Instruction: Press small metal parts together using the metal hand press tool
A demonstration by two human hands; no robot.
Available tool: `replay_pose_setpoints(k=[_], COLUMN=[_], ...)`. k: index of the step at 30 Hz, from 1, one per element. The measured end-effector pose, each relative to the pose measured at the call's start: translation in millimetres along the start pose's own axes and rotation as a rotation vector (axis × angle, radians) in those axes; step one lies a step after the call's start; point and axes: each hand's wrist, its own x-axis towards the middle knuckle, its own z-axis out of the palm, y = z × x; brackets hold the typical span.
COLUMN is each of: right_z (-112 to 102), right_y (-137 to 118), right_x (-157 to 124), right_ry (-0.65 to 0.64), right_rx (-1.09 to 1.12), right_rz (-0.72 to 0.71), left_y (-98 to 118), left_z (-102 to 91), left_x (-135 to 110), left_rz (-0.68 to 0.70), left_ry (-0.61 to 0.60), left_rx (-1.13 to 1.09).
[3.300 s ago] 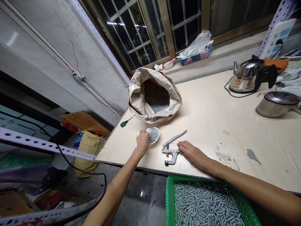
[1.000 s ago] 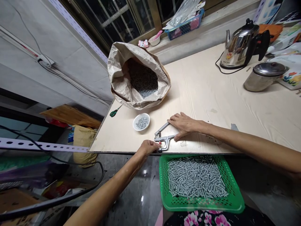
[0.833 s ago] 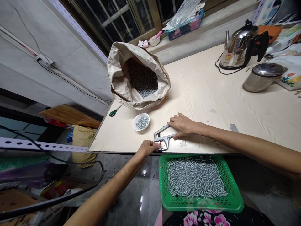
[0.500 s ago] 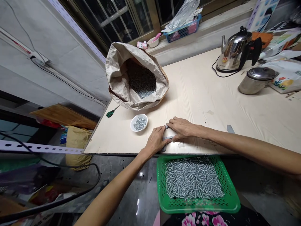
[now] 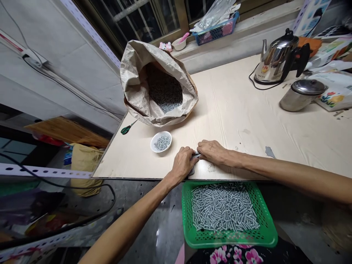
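Near the table's front edge, my left hand (image 5: 182,162) is closed over a small grey, flat-looking thing (image 5: 196,155) whose kind I cannot make out. My right hand (image 5: 211,151) pinches the other end of it, and the fingers of both hands hide most of it. To the left of my hands stands a white bowl (image 5: 161,142) with small silver screws in it. Just below the table edge, a green plastic basket (image 5: 187,236) full of silver screws rests on the person's lap. Behind the bowl, a large open paper-like sack (image 5: 134,86) holds many more screws.
Green-handled scissors (image 5: 126,129) lie by the table's left edge. At the right stand a steel kettle (image 5: 277,58) with a cord and a lidded metal pot (image 5: 298,97). A blue basket (image 5: 217,33) and a small cup (image 5: 179,44) sit on the window sill.
My hands have drawn closer together, and the gap that showed between the grey thing's strips has narrowed. My right hand has lowered slightly. The view has shifted a little.
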Motion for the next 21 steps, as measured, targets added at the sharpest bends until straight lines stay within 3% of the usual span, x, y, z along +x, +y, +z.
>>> replay_pose_setpoints(k=[4, 7, 9, 12, 17, 21], right_z=[3.2, 12.0, 19.7, 31.3, 42.4, 43.3], right_y=[7.5, 8.2, 4.7, -3.4, -11.6, -13.4], right_x=[-4.6, -13.2, -17.2, -17.8, -14.8, -14.2], right_ry=[0.112, 0.233, 0.261, 0.262, 0.306, 0.314], right_rx=[0.047, 0.089, 0.109, 0.168, 0.262, 0.303], right_rz=[-0.057, -0.141, -0.157, -0.150, -0.133, -0.133], left_y=[-7.8, -13.8, -15.5, -16.5, -23.2, -13.5], left_z=[-13.6, -24.6, -27.9, -26.0, -24.1, -31.6], left_x=[-7.1, -22.4, -32.4, -38.9, -31.6, -34.1], left_rz=[-0.062, -0.294, -0.463, -0.592, -0.643, -0.527], left_ry=[0.097, 0.148, 0.039, -0.163, -0.244, -0.274], left_rx=[-0.067, -0.069, -0.067, -0.129, -0.203, -0.043])
